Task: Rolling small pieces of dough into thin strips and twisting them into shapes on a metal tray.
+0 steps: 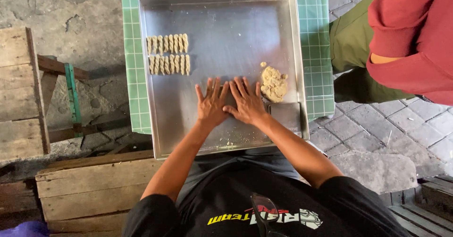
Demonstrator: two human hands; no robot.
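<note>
A large metal tray [226, 10] lies on a green checked mat [134, 76]. My left hand [211, 104] and my right hand [246, 101] press flat on the tray's middle, palms down, fingers spread, thumbs touching. Whether dough lies under them is hidden. A lump of pale dough [273, 83] sits just right of my right hand. Two rows of several twisted dough sticks [168, 54] lie at the tray's upper left. A small metal scraper [285, 114] rests in the tray's near right corner.
A wooden crate [92, 190] stands at my near left and an old wooden bench [21, 93] at the far left. Another person in a red top and olive trousers [401, 38] sits to the right. The ground is stone paving [373, 133].
</note>
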